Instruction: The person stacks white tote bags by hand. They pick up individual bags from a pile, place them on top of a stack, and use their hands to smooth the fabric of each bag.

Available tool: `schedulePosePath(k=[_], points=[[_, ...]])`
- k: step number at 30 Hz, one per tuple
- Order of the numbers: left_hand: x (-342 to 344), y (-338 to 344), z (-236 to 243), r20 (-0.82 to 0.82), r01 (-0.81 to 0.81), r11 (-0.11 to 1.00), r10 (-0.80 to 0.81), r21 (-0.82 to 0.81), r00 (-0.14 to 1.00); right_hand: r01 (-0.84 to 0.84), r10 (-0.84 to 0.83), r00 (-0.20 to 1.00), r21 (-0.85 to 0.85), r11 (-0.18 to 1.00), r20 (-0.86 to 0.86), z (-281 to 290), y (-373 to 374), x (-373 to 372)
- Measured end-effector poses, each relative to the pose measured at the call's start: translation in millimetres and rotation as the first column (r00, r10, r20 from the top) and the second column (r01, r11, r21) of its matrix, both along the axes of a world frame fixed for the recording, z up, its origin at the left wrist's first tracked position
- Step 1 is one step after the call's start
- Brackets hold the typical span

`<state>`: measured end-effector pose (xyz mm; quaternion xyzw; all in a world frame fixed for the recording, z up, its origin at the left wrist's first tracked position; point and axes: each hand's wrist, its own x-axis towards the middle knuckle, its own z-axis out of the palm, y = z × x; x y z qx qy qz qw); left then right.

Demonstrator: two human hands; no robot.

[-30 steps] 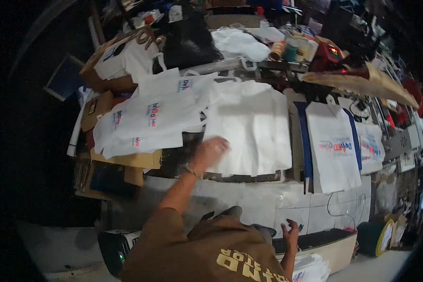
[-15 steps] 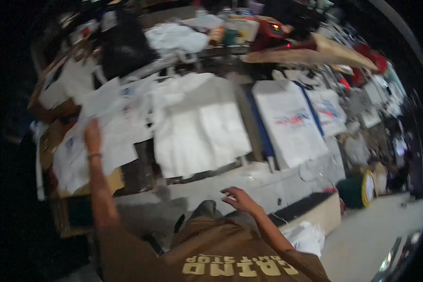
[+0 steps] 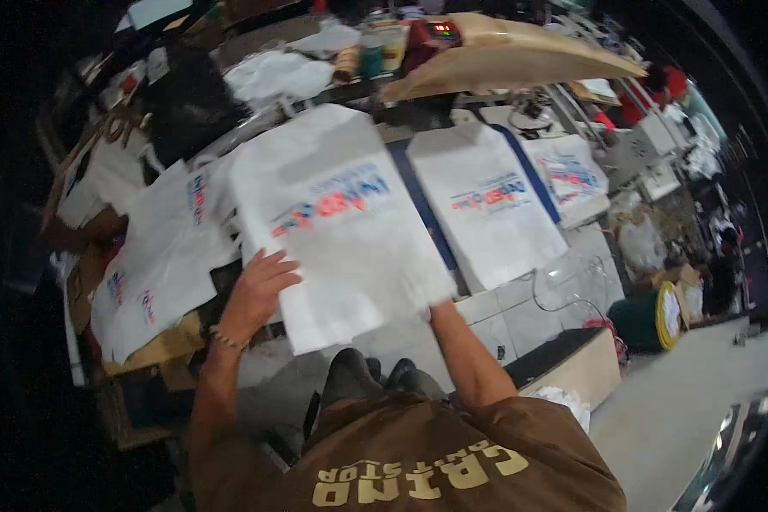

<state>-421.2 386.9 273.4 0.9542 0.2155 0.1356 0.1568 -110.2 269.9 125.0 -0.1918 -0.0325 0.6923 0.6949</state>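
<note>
A white cloth bag (image 3: pixel 350 247) with red and blue print lies in front of me, its lower part reaching towards me. My left hand (image 3: pixel 269 286) is at its lower left edge, fingers stretched and spread over the cloth. At the lower right corner is my right hand (image 3: pixel 440 312), mostly hidden behind the bag, so its fingers do not show. To the right, a second printed white bag (image 3: pixel 491 209) rests on a dark blue board (image 3: pixel 533 175). Several printed white bags (image 3: pixel 166 252) lie overlapping on the left.
Another printed bag (image 3: pixel 572 175) lies farther right. A brown paper-like sheet (image 3: pixel 512 55) stretches across the back beside a red device (image 3: pixel 431 43) with a lit display. A black bag (image 3: pixel 188 94) stands back left. A dark green drum (image 3: pixel 640 328) stands at the right.
The middle bag was plain white on top and now shows print. My left hand came right from the left pile; my right hand rose from near my lap to the bag's corner.
</note>
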Motion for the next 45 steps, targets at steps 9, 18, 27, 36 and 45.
schedulePosePath(k=[9,18,27,36,45], points=[[-22.0,51.4,-83.6,-0.107,-0.301,0.864,0.282,-0.404,0.953,-0.031,0.196,0.596,-0.222,0.975,0.779,15.9,-23.5,-17.3],[32.7,97.5,-110.8,-0.008,-0.464,0.871,0.469,-0.160,0.883,0.252,0.136,0.442,-0.268,0.930,0.886,16.5,-21.9,-42.1],[37.8,103.1,-134.8,0.179,-0.347,0.911,0.389,-0.223,0.904,0.270,0.142,0.422,-0.274,0.923,0.896,26.5,-23.2,-44.4],[46.3,48.2,-124.9,0.383,-0.158,0.987,0.133,0.035,0.914,0.259,0.134,0.518,-0.304,0.917,0.845,29.0,-26.1,-46.4],[48.8,30.2,-130.9,0.431,-0.147,0.982,0.183,-0.115,0.884,0.243,0.139,0.542,-0.313,0.918,0.829,34.3,-27.6,-47.8]])
